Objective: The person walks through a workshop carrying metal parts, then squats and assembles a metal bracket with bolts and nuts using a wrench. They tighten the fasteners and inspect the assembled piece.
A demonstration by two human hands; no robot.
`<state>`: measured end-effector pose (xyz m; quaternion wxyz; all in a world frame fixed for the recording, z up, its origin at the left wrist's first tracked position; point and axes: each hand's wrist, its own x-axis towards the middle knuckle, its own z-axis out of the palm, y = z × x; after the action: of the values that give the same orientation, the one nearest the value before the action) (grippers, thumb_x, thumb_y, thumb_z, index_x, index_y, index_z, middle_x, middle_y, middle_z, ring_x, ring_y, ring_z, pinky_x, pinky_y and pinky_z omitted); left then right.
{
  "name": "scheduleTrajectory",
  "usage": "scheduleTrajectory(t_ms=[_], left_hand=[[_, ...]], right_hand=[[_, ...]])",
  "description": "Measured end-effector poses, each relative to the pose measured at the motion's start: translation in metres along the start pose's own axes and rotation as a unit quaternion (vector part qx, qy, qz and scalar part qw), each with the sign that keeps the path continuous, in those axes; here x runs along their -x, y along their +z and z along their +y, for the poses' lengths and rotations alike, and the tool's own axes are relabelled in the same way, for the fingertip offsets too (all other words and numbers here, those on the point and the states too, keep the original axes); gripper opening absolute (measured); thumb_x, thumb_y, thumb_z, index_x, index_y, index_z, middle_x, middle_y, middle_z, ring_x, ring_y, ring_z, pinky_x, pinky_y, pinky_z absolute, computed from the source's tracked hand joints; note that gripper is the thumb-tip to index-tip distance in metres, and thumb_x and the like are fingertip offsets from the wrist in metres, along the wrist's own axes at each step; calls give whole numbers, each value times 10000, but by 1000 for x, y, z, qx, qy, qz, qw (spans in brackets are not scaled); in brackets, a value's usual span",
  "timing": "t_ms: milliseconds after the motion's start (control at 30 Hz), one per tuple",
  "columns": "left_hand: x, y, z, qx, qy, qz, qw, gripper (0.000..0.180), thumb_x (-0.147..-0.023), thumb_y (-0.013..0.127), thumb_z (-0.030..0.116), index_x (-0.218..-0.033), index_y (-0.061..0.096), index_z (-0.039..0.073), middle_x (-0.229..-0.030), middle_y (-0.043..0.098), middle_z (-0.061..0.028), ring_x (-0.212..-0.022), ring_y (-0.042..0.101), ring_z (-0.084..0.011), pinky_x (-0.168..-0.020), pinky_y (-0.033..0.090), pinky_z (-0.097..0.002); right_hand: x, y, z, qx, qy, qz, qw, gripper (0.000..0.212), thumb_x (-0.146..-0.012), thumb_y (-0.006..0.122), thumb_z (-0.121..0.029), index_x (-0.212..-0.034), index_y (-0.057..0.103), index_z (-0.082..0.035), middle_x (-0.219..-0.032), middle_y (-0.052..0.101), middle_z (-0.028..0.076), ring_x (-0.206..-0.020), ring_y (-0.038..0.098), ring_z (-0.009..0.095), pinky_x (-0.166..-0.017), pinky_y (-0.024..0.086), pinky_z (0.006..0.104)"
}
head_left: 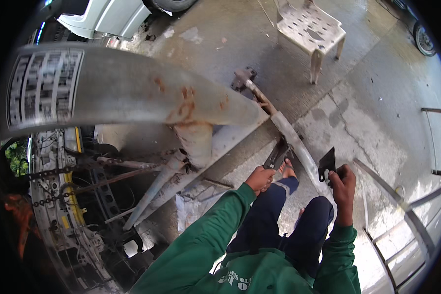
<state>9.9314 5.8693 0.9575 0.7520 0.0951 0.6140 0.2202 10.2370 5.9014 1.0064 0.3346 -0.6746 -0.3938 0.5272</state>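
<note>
White lettering (237, 280) marks the green shirt (274, 267) — the label (45, 88) on the grey beam (127, 88) seems unreadably blurred.

The cracked, stained concrete floor (377, 125) supported a perforated, off-white plastic chair (301, 27), upright on its legs, and a rust-marked grey steel hoist (137, 90).

The person's left hand (261, 180) is closed around a dark tool (275, 159); the fingers (333, 179) of the right hand (345, 186) pinch a dark flat plate (328, 160). A pale metal bar (297, 142) runs between the hands. A thick grey pipe (127, 88) with rust patches extends leftward. A dirty white chair (304, 25) stands on the concrete floor (220, 54).
</note>
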Motion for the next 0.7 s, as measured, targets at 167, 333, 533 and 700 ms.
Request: scheduleTrajectory(t_ms=[167, 333, 533, 700], left_hand=[[-97, -8, 138, 63, -31, 26, 997, 351, -976, 614, 273, -687, 444, 170, -566, 410, 51, -412, 354, -85, -384, 241, -292], [-170, -28, 245, 163, 10, 54, 985, 343, -967, 617, 312, -703, 447, 172, -572, 402, 50, -429, 358, -91, -399, 255, -302], [-247, -65, 346, 260, -10, 148, 954, 267, -989, 614, 280, -794, 457, 186, -624, 413, 57, -466, 327, -84, -419, 248, -287], [-248, -106, 401, 335, -19, 222, 916, 248, -983, 619, 276, -809, 462, 196, -629, 402, 58, -473, 318, -81, -426, 236, -279]], right_hand=[[-110, 44, -82, -7, -52, -16, 999, 229, -908, 711, -91, -813, 526, 4, -682, 547, 37, -610, 514, 103, -553, 410, 291], [-218, 70, -148, 14, -95, -46, 994, 215, -903, 708, -83, -830, 529, 11, -686, 531, 35, -636, 488, 115, -579, 402, 303], [-370, 116, -201, 108, -89, -164, 976, 191, -863, 740, -80, -842, 579, 19, -693, 589, 112, -619, 550, 200, -607, 459, 358], [-452, 147, -287, 193, -115, -260, 939, 202, -839, 767, -71, -823, 589, 24, -699, 641, 159, -608, 621, 269, -608, 496, 385]])
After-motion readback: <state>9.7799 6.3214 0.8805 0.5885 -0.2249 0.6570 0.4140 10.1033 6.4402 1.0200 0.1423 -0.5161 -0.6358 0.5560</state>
